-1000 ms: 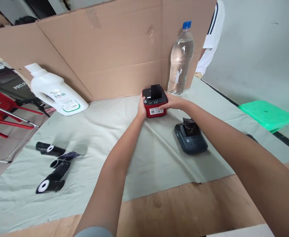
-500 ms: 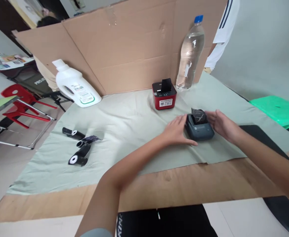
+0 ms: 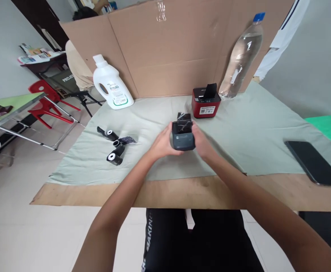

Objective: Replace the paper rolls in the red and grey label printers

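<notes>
A dark grey label printer [image 3: 183,141] with crumpled black film [image 3: 184,122] sticking out of its top is between my hands, over the middle of the green cloth. My left hand [image 3: 164,141] grips its left side, thumb along the lower front. On the other side my right hand [image 3: 201,140] is pressed against it, fingers partly hidden behind the printer. Just behind and to the right stands a red printer [image 3: 206,107] with a black strip rising from its top. Whether the grey printer touches the cloth I cannot tell.
Several black film rolls [image 3: 116,156] lie on the cloth at left. A white jug [image 3: 113,85] and a water bottle [image 3: 241,60] lean near the cardboard screen [image 3: 171,56]. At right a black phone-like slab [image 3: 314,162] crosses the cloth's edge. A person [image 3: 79,70] is behind the screen.
Both hands have brought the grey printer left across the cloth to a spot in front of my body. My right hand, earlier flat beside it, now grips it. The view has shifted.
</notes>
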A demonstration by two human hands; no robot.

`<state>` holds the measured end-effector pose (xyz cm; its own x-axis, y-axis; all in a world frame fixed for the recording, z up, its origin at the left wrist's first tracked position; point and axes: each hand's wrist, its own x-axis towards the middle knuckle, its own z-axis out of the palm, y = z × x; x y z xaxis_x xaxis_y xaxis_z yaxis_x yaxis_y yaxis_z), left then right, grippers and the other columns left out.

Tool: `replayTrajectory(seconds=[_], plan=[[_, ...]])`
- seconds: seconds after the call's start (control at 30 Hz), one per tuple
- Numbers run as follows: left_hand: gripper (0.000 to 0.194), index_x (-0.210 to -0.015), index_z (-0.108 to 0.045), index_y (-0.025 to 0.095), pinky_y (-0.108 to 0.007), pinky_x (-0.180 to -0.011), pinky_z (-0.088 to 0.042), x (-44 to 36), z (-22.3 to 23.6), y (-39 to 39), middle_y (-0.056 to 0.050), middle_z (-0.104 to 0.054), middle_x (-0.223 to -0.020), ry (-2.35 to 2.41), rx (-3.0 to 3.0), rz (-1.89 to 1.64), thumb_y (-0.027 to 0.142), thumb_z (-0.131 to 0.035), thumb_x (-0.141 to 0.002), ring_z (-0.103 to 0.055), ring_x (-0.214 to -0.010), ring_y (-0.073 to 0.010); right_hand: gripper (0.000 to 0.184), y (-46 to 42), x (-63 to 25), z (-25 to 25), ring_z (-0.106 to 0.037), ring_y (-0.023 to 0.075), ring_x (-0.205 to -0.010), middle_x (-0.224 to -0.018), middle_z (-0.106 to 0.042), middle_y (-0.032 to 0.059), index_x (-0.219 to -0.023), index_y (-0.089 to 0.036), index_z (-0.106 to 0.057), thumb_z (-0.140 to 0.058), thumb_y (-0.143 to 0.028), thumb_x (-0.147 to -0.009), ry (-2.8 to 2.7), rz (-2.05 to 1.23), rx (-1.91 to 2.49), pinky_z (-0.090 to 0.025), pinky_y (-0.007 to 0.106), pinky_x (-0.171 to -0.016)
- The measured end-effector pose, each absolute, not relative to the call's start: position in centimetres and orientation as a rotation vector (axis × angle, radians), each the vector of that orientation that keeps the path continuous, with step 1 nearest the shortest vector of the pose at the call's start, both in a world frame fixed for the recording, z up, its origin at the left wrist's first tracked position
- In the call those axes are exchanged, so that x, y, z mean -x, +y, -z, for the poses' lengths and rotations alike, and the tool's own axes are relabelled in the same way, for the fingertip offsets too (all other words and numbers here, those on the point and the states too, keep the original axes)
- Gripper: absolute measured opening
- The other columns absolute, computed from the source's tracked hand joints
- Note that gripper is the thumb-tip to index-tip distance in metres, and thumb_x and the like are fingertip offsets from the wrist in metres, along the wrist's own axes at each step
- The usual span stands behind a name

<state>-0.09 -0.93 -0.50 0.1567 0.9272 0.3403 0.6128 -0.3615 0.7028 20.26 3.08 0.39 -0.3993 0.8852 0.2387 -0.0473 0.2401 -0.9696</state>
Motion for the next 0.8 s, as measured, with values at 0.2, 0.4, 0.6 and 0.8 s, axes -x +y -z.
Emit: replayTrajectory(seconds=[0.2,0.4,0.6,0.8], plan=[[0.153,-0.175,-0.019,0.015,-0.065,-0.130,-0.037,2.8,3.4,-3.2,-0.030,-0.042,-0.171,1.548,-2.007,-0.871,0.055,-0.101,-0.052,-0.042,-0.159,-0.0507,0.117,0.7,-17.4,2.9,-0.019,0.0335,-0.173,-0.182,-0.032,0.0058,-0.169,-0.023,-0.044,-0.037,-0.103,-0.084,-1.516,-1.380,1.090,-0.008,0.054,-0.144],[0.152,-0.176,-0.013,0.014,-0.062,-0.132,-0.036,2.2,3.1,-2.7,-0.029,-0.036,-0.175,1.559,-2.039,-0.739,0.056,-0.099,-0.057,-0.039,-0.162,-0.0484,0.120,0.6,-18.3,3.0,-0.018,0.0321,-0.174,-0.183,-0.030,0.0020,-0.171,-0.025,-0.042,-0.036,-0.106,-0.082,-1.544,-1.346,1.094,-0.010,0.054,-0.144],[0.123,-0.176,-0.014,0.021,-0.062,-0.137,-0.020,2.0,1.3,-5.1,-0.023,-0.031,-0.179,1.653,-2.085,-0.468,0.061,-0.083,-0.082,-0.035,-0.166,-0.0393,0.111,0.3,-18.2,3.4,-0.019,0.0323,-0.173,-0.182,-0.031,0.0018,-0.171,-0.027,-0.042,-0.041,-0.100,-0.087,-1.482,-1.318,1.090,-0.012,0.056,-0.143],[0.123,-0.176,-0.011,0.016,-0.066,-0.137,-0.012,1.5,0.1,-6.2,-0.025,-0.026,-0.180,1.699,-2.112,-0.251,0.065,-0.079,-0.086,-0.026,-0.170,-0.0379,0.118,-0.1,-18.3,3.1,-0.016,0.0315,-0.174,-0.184,-0.026,0.0070,-0.175,-0.020,-0.032,-0.041,-0.099,-0.088,-1.518,-1.319,1.118,-0.010,0.052,-0.144]])
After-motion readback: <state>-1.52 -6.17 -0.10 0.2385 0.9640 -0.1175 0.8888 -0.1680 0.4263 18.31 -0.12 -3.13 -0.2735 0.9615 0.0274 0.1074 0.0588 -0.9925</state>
